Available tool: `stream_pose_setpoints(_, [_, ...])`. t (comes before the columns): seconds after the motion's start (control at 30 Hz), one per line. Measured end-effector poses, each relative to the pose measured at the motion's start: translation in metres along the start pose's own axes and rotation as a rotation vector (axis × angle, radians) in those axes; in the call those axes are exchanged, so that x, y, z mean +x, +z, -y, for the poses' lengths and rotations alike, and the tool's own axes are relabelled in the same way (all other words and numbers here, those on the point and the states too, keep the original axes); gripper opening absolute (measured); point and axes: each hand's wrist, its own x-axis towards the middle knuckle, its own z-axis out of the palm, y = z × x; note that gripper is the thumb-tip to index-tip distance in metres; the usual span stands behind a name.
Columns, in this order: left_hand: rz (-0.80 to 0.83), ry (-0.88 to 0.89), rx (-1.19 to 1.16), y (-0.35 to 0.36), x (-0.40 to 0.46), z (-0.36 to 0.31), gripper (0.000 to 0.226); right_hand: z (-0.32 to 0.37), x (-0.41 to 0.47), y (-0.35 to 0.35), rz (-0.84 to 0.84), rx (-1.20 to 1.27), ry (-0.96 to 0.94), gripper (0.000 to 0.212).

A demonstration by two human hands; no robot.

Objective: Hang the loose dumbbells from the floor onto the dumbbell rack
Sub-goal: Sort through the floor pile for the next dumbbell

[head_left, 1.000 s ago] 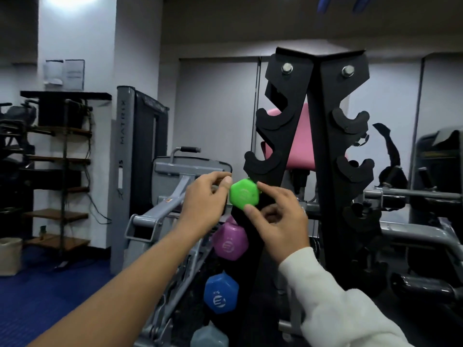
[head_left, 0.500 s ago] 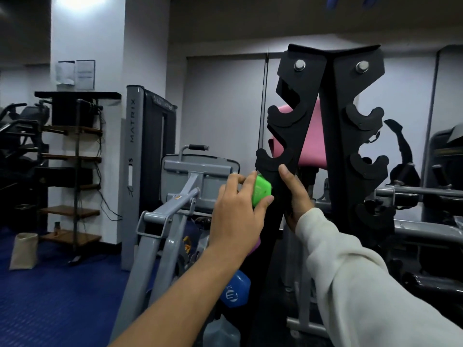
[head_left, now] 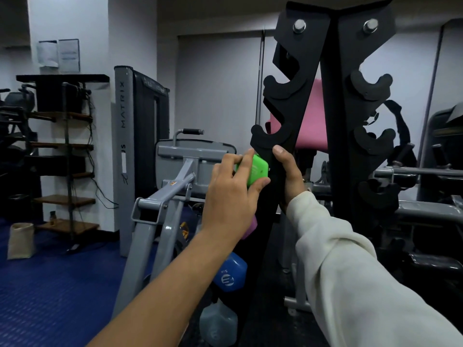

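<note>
A tall black dumbbell rack (head_left: 328, 101) with padded hooks fills the middle of the head view. My left hand (head_left: 230, 196) grips the near end of a green dumbbell (head_left: 258, 171) at the rack's left edge, under an empty hook. My right hand (head_left: 288, 176), in a cream sleeve, reaches behind that edge; what its fingers hold is hidden. Below hang a pink dumbbell (head_left: 251, 227), mostly hidden by my left hand, a blue dumbbell (head_left: 231, 272) and a pale grey dumbbell (head_left: 218, 321).
A grey exercise machine (head_left: 175, 191) stands just left of the rack. A tall Matrix machine (head_left: 130, 146) and a wooden shelf (head_left: 65, 156) are further left. Blue floor (head_left: 50, 284) spreads at lower left, with a small beige bag (head_left: 20, 240). More machines crowd the right.
My head has come closer to the rack. The green dumbbell has turned from end-on to side-on against the rack's edge, my left hand wrapping it and my right hand slipping behind.
</note>
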Motion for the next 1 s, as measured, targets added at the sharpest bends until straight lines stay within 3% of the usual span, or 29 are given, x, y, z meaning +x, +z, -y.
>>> stream_pose_setpoints(0.37, [0.027, -0.11, -0.039, -0.014, -0.002, -0.004, 0.073, -0.012, 0.01, -0.014, 0.003, -0.06, -0.002, 0.086])
stream_pose_setpoints(0.53, [0.103, -0.061, -0.134, -0.013, 0.0, 0.005, 0.073, -0.014, 0.01, -0.014, -0.009, -0.08, 0.032, 0.084])
stream_pose_setpoints(1.0, [0.159, 0.042, -0.13, -0.019, 0.006, 0.018, 0.079, -0.013, 0.009, -0.013, -0.002, -0.058, 0.07, 0.085])
